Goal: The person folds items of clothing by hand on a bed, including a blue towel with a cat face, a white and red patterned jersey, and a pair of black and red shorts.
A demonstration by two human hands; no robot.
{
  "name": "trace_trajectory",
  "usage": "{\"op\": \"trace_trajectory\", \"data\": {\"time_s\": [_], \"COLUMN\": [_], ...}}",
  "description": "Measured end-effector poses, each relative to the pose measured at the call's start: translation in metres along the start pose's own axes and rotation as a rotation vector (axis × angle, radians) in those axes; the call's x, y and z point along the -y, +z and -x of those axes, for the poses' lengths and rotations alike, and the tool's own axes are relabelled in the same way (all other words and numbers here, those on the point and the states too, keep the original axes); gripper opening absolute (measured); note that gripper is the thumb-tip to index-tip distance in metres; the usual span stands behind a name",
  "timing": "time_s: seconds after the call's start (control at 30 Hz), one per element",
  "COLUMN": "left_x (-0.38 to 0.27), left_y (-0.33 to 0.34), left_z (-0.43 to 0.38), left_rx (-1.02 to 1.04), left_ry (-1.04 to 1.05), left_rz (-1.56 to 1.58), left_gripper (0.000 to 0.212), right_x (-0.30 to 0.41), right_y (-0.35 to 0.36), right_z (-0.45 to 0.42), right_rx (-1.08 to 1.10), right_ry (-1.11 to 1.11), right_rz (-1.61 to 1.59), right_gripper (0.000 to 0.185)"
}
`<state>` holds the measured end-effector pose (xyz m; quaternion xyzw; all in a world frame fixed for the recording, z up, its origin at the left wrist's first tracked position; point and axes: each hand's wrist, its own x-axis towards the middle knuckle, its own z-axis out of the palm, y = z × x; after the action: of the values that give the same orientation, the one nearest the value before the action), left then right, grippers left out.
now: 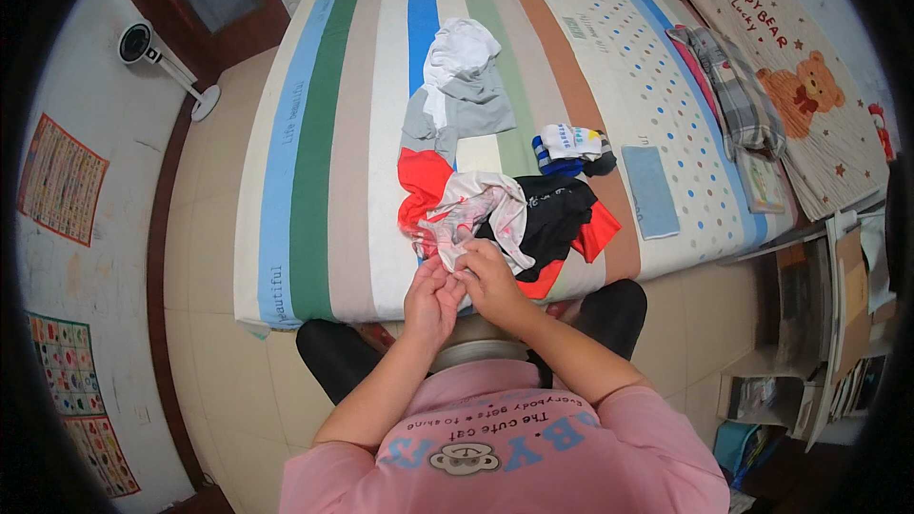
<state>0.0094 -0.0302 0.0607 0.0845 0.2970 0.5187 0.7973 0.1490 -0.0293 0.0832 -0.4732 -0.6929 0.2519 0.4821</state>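
At the near edge of the bed, a crumpled white garment with pink print (500, 203) lies bunched up. My right hand (489, 282) pinches its near edge between thumb and fingers. Close beside it, my left hand (434, 298) is turned partly palm up, its fingertips curled at the same edge of cloth; its exact grip is partly hidden. Under and right of this garment is a black and red garment (560, 214). Red cloth (423, 182) shows on its left. Farther off lies a white and grey garment (464, 78), loosely spread.
Bundled socks (571, 148) and a folded blue cloth (650, 191) lie to the right on the striped bedsheet (350, 157). A plaid folded item (742, 86) is by the bear-print panel (807, 93). A white fan (171, 68) stands left; shelves (771, 392) stand right.
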Motion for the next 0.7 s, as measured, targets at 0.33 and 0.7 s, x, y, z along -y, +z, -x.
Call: {"op": "trace_trajectory", "data": {"time_s": [0.33, 0.7], "left_x": [-0.023, -0.063], "left_y": [-0.021, -0.008], "left_z": [-0.096, -0.107], "left_rx": [0.179, 0.350], "left_ry": [-0.201, 0.066], "left_rz": [-0.284, -0.660], "left_gripper": [0.034, 0.035], "right_x": [0.056, 0.037], "right_y": [0.025, 0.017], "right_z": [0.006, 0.021], "right_rx": [0.363, 0.213], "right_ry": [-0.057, 0.390], "right_rz": [-0.224, -0.464], "right_gripper": [0.012, 0.003]}}
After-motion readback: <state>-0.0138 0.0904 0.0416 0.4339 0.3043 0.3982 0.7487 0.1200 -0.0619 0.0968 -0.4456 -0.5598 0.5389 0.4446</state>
